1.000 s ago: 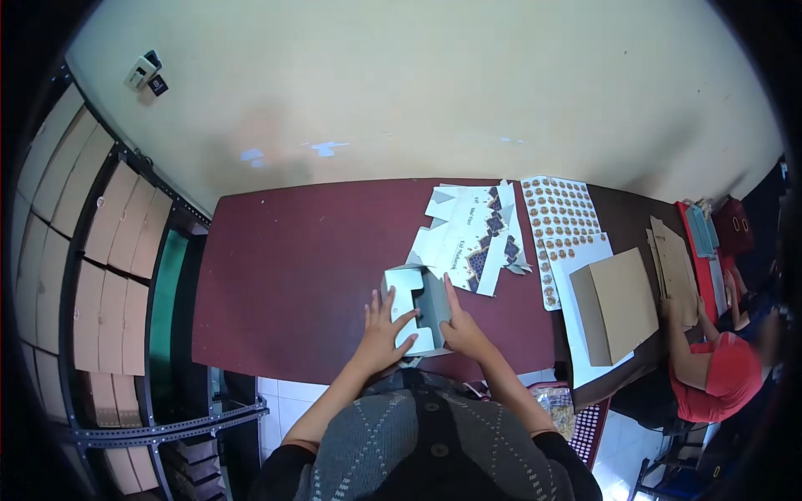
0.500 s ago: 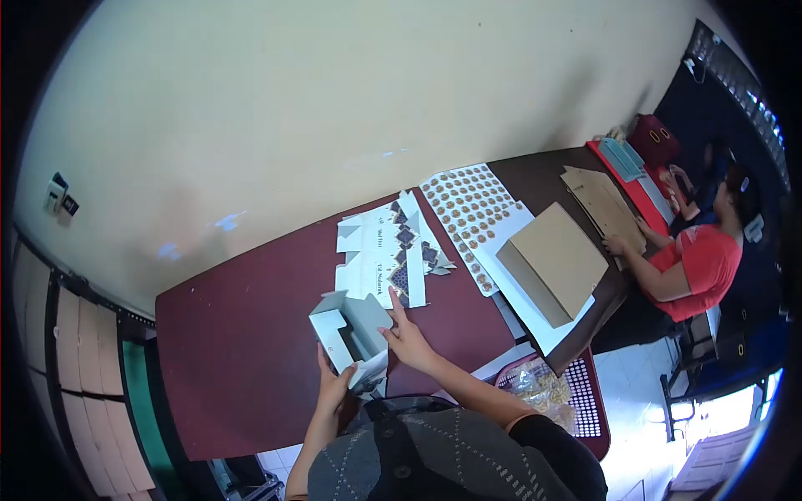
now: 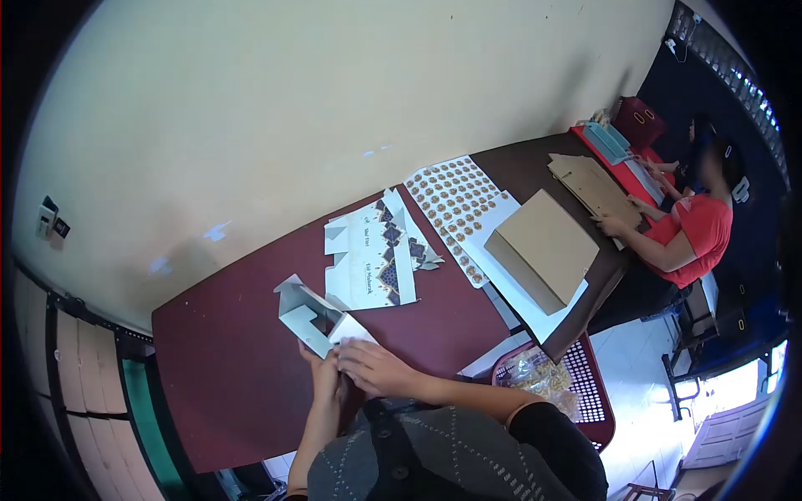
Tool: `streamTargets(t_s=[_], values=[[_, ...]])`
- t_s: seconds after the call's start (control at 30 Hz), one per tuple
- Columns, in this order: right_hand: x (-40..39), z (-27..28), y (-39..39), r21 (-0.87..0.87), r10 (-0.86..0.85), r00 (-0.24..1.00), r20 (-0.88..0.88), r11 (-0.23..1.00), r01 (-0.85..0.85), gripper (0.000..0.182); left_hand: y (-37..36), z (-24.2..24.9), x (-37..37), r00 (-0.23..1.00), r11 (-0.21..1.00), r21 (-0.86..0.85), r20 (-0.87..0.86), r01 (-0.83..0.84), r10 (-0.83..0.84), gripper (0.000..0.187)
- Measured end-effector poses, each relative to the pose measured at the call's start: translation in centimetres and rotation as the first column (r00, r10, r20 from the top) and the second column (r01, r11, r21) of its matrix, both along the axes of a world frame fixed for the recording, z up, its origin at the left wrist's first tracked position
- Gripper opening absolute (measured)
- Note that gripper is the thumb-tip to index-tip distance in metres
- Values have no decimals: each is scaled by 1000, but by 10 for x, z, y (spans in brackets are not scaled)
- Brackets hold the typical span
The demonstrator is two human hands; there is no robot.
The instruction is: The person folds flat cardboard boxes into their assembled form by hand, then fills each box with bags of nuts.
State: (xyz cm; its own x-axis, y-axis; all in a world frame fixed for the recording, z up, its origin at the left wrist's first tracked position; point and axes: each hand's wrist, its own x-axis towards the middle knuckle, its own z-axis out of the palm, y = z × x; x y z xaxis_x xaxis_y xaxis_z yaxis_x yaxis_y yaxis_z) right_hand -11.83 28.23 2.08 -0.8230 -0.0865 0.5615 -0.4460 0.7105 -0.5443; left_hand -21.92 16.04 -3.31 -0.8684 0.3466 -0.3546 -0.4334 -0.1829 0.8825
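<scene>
Low in the middle of the frame, both hands grip the near end of a half-folded white carton (image 3: 313,321) on the dark red table (image 3: 225,376). The left hand (image 3: 324,374) pinches its edge with closed fingers; the right hand (image 3: 372,367) curls over the flap. Just above lie flat printed carton blanks (image 3: 372,259)

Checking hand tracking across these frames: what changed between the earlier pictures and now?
The right hand left the side of the half-folded carton and moved to its near end, meeting the left hand; both now grip that end, and the carton sits tipped further left. The camera view swung right. The stack of flat printed cartons, the sticker sheets and the brown box stayed put on the table.
</scene>
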Motion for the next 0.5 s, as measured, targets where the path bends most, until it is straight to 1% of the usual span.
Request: streamTargets(t_s=[0.03,0.07,0.1,0.17,0.2,0.23,0.3,0.33,0.37,0.4,0.43,0.5], values=[[-2,1,-2,59,-82,994,67,995,78,46,4,10,5,998,1000,-15,-69,1,-2,76],[-4,-6,-4,109,-133,981,144,987,117,53,9,21,9,996,999,-35,-88,-13,9,76],[-6,-10,-3,108,-123,982,143,988,108,53,12,24,12,996,999,-36,-88,-22,19,76],[-8,-16,-3,159,-137,975,175,981,109,55,13,29,16,998,999,46,-57,-16,19,77],[-8,-17,-2,167,-139,976,166,980,111,53,17,33,18,995,999,-20,-100,-31,29,77],[-10,-20,2,161,-99,981,169,984,72,53,17,32,18,985,1000,11,-169,-20,21,77],[-13,-29,6,152,-93,980,176,986,66,54,17,32,17,977,998,-54,-213,-17,5,78],[-9,-30,6,145,-46,982,183,989,20,54,17,29,15,973,1000,-20,-229,-10,5,79],[-5,-31,5,-32,-151,983,104,987,155,55,17,23,14,969,1000,15,-247,1,2,81],[-3,-29,7,-217,-271,961,52,936,276,57,18,12,10,941,1000,-27,-340,1,-10,84],[-5,-19,12,-102,-320,945,-76,945,311,54,18,18,12,921,997,-75,-389,1,-30,86],[-2,-3,22,101,-362,931,-44,926,365,49,19,30,14,888,992,-117,-451,37,-86,88]])
